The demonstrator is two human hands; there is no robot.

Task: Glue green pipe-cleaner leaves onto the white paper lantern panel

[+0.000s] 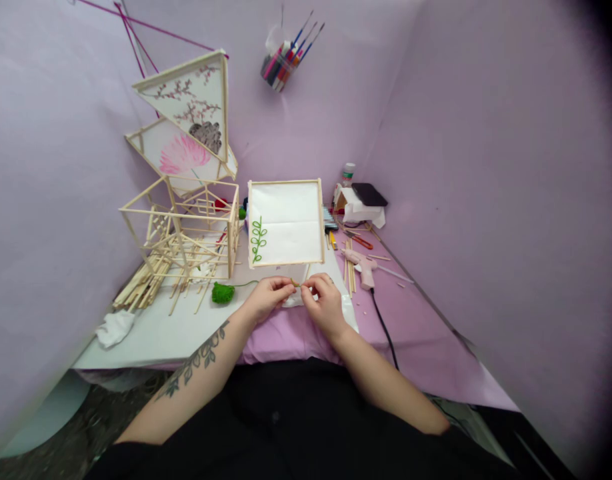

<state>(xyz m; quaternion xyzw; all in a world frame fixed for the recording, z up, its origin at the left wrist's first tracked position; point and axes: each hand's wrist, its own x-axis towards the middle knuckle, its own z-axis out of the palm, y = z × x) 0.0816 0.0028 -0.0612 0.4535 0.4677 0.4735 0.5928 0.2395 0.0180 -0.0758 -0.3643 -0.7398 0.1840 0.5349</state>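
The left hand [271, 298] and right hand [325, 300] meet just in from the table's near edge, a thin strand [295, 283] between their fingertips. Its long axis runs crosswise, left to right. The left thumb and fingers pinch its left end; the right fingertips bunch at the other, though I cannot tell whether they grip it. A length of green yarn trails from the left hand to the yarn ball [223, 293], just beyond the left wrist and leftward. Past the fingertips, a narrow gap leads to the lower edge of a white panel [289, 223], propped up facing the person, with a green sprig [259, 240] pointing upward at its left side. Room widens left of the forearm, up to loose sticks [149, 273] and a stick frame [179, 215]; rightward, the glue gun [365, 265] bounds it. Farthest, a cup of brushes [280, 67] hangs on the wall.
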